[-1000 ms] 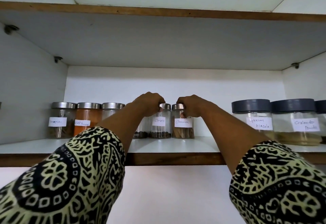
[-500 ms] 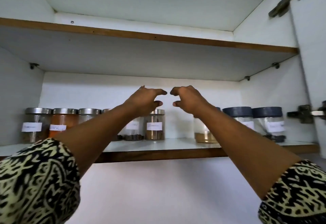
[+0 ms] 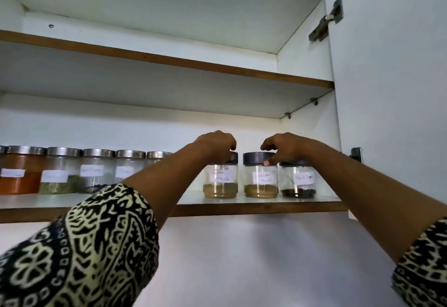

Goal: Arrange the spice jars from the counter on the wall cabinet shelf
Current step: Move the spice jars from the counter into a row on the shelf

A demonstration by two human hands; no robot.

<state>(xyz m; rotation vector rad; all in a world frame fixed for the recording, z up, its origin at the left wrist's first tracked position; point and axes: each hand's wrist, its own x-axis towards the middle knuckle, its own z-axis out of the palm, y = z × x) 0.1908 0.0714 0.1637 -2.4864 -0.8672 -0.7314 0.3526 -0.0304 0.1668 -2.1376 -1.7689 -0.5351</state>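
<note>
The left hand [image 3: 215, 145] curls down over the dark lid of the garam masala jar [image 3: 220, 181], fingers wrapped round its rim. Just beside it, the right hand [image 3: 287, 147] grips the dark lid of the coriander powder jar [image 3: 260, 178], thumb pressed on the lid's front edge. Both jars stand upright on the wall cabinet shelf [image 3: 254, 210], with a slim gap between them. Under the right wrist stands the black pepper jar [image 3: 298, 182]. Left of the left hand runs a row of steel-lidded jars [image 3: 96, 171]. Right of the right hand is the open cabinet door [image 3: 387, 89].
</note>
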